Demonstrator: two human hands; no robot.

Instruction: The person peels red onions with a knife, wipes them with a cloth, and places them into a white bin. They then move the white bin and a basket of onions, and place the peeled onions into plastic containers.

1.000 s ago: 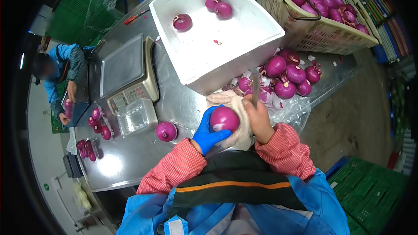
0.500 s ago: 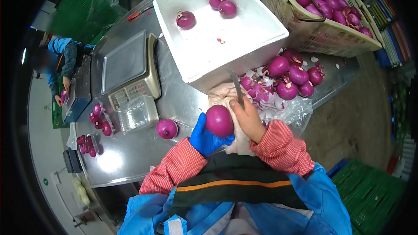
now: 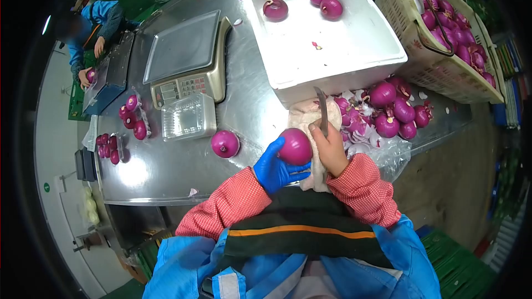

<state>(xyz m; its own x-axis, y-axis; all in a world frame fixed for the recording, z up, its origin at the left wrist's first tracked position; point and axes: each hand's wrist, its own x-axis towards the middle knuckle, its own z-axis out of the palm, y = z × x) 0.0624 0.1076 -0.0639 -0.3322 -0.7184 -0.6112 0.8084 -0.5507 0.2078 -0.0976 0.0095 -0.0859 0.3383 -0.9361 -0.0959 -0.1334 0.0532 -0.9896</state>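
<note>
My left hand (image 3: pixel 272 169), in a blue glove, holds a large peeled red onion (image 3: pixel 295 147) from below and the left. My bare right hand (image 3: pixel 331 149) is closed on a knife (image 3: pixel 323 108), its blade pointing up and away from me. Under both lies a crumpled pale cloth (image 3: pixel 303 112). Right of the cloth are onion skins (image 3: pixel 360 133) and several onions (image 3: pixel 387 125) in a pile. To the left a single onion (image 3: pixel 225 144) rests on the steel table (image 3: pixel 183 174).
A white tub (image 3: pixel 343 70) holding three onions stands ahead, beside a crate (image 3: pixel 443 75) full of onions. Left are a scale (image 3: pixel 185 50), a clear plastic tray (image 3: pixel 189 117) and packed onions (image 3: pixel 134 117). A co-worker (image 3: pixel 102 19) stands at the far left.
The view has shifted, so the table items appear further right. The onion stays in my left hand and the knife in my right; the blade now stands more upright.
</note>
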